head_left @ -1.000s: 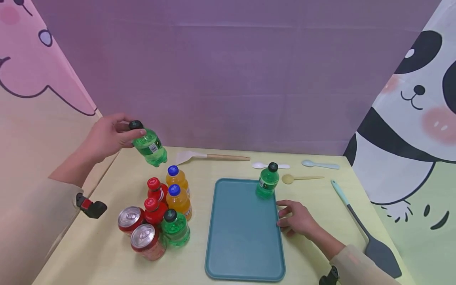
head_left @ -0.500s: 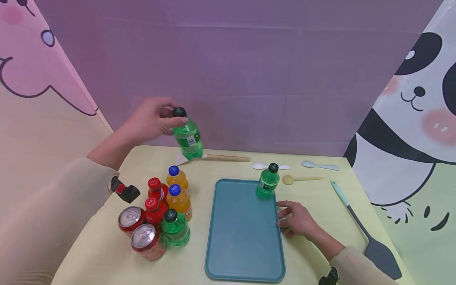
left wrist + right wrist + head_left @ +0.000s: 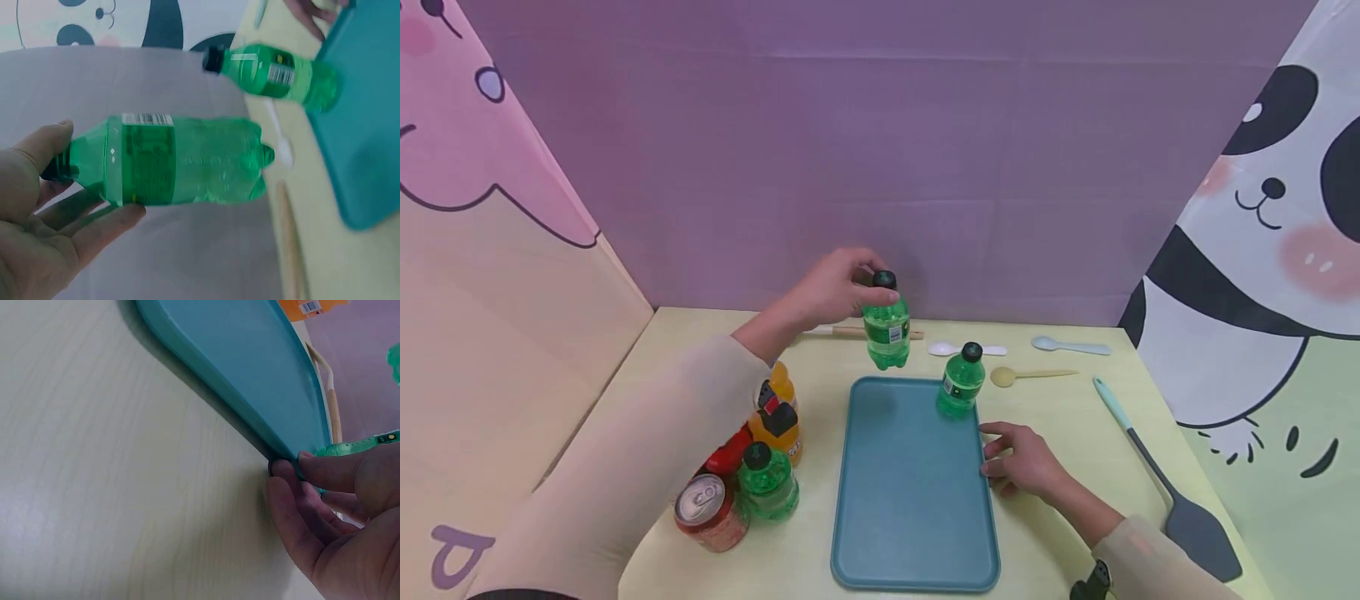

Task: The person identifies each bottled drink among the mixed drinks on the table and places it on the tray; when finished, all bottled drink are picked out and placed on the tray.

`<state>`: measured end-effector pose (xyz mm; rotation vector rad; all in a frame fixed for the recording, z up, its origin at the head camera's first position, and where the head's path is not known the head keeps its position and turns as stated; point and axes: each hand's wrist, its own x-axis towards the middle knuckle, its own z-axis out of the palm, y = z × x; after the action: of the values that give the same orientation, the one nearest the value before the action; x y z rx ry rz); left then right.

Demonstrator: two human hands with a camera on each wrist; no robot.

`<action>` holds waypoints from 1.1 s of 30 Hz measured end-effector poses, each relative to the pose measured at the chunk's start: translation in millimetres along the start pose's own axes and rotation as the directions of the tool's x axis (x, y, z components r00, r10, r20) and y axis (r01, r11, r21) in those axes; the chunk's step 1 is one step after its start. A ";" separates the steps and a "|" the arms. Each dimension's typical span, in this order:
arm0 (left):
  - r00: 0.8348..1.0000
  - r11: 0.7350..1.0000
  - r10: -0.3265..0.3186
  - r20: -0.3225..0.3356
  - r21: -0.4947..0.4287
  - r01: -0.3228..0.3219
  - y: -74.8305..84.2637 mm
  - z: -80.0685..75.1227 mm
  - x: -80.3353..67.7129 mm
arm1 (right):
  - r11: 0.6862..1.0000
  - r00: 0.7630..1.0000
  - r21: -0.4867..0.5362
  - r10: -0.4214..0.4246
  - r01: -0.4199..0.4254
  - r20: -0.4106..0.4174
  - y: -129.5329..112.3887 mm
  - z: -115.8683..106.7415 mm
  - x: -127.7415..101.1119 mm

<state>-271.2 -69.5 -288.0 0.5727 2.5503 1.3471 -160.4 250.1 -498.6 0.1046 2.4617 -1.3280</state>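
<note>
My left hand [image 3: 842, 287] grips a green soda bottle [image 3: 887, 335] by its neck, just below the black cap. The bottle hangs upright in the air by the far left corner of the blue tray [image 3: 917, 500]; the left wrist view shows its clear green body [image 3: 206, 159] and label. A second green soda bottle [image 3: 961, 381] stands on the tray's far right corner. My right hand [image 3: 1026, 458] pinches the tray's right edge, with thumb [image 3: 331, 472] at the rim and curled fingers [image 3: 294, 519] against the side.
Left of the tray stand another green bottle [image 3: 769, 483], a soda can [image 3: 711, 512], and orange [image 3: 786, 387] and red bottles [image 3: 728, 454] partly hidden by my sleeve. Several spoons [image 3: 1052, 373] and a long-handled spatula [image 3: 1202, 533] lie behind and right of the tray.
My left hand has carried the green soda bottle rightward from the table's left side to near the tray, rising and then lowering. The right hand stays at the tray edge.
</note>
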 end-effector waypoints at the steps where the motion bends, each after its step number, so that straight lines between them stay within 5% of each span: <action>1: 1.000 1.000 -0.005 0.007 -0.002 0.005 -0.6 6.1 2.6 | 1.000 1.000 -0.001 0.000 0.000 -0.001 0.7 0.4 0.2; 11: 0.998 0.998 -0.063 0.030 -0.014 0.063 -20.4 62.7 21.6 | 1.000 1.000 0.003 -0.014 0.014 0.006 5.6 0.9 -1.5; 19: 0.995 0.996 -0.091 0.035 -0.024 0.091 -32.6 100.9 22.5 | 0.999 0.999 0.007 -0.034 0.034 0.014 5.9 -0.3 -3.6; 33: 0.993 0.993 -0.116 0.010 0.007 0.116 -45.9 121.7 17.9 | 0.999 0.998 0.003 -0.044 0.044 0.034 5.3 -1.4 -1.4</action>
<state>-255.9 5.7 -394.4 0.4245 2.5379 1.2935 -158.3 254.4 -501.8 0.0284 2.4474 -1.3390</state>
